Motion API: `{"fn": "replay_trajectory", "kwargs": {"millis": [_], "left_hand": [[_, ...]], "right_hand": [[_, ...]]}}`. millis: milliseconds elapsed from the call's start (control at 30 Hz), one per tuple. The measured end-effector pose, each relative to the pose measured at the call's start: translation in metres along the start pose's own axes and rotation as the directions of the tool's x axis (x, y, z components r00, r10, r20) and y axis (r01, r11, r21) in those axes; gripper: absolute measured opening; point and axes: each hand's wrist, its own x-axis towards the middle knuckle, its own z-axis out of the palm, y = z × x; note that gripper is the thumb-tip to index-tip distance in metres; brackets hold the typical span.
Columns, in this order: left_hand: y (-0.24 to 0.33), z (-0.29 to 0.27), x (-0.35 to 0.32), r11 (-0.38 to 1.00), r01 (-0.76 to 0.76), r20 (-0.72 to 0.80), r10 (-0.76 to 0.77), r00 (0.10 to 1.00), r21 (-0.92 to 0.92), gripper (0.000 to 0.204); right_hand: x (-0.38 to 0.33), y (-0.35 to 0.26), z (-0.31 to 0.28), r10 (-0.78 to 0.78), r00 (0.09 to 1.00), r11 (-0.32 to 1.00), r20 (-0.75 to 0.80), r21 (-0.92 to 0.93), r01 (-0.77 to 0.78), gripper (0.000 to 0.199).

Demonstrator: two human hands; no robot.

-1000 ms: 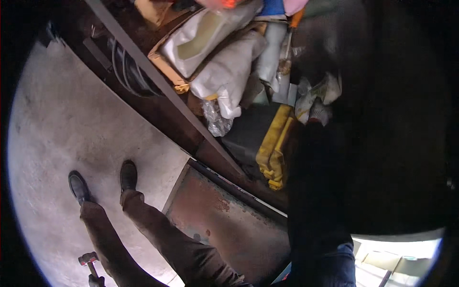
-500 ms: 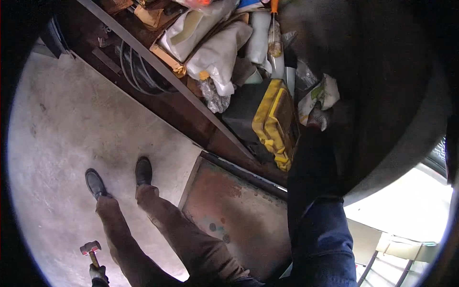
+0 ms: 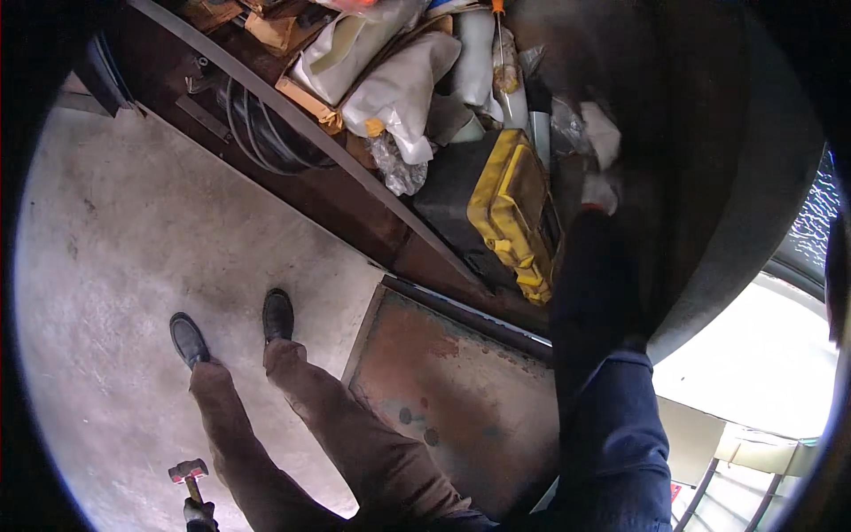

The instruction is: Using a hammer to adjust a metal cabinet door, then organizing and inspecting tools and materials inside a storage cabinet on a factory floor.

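We've shifted our right hand (image 3: 600, 189) slightly deeper; white wrapping (image 3: 602, 135) lies just beyond its fingers, long axis running away from them; we cannot tell whether they are closed. Our left hand (image 3: 199, 512), farther off, grips the hammer (image 3: 189, 473).

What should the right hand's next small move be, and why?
Probably ease the right hand slightly back toward the light before closing on anything. It reaches into deep shadow beyond the black-and-yellow case, its fingers are hard to make out, and a crumpled white item lies close by. The left hand holds the hammer well apart.
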Motion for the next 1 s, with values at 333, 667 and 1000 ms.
{"fn": "replay_trajectory", "kwargs": {"millis": [333, 667, 1000], "left_hand": [[0.048, 0.010, -0.058, 0.990, -0.001, 0.012, 0.002, 1.000, -0.139, 0.029], [0.055, -0.010, -0.074, 0.988, 0.053, 0.018, -0.051, 0.999, -0.144, 0.030], [0.074, -0.013, -0.075, 0.997, 0.031, 0.011, -0.030, 0.999, -0.067, 0.026]], "right_hand": [[-0.025, -0.051, 0.014, -0.279, 0.960, 0.924, -0.034, 0.264, 0.278, 0.043], [-0.029, -0.063, 0.005, -0.226, 0.974, 0.846, 0.008, 0.497, 0.192, 0.036], [-0.034, -0.070, -0.031, -0.284, 0.905, 0.943, 0.316, 0.262, 0.205, 0.037]]}}
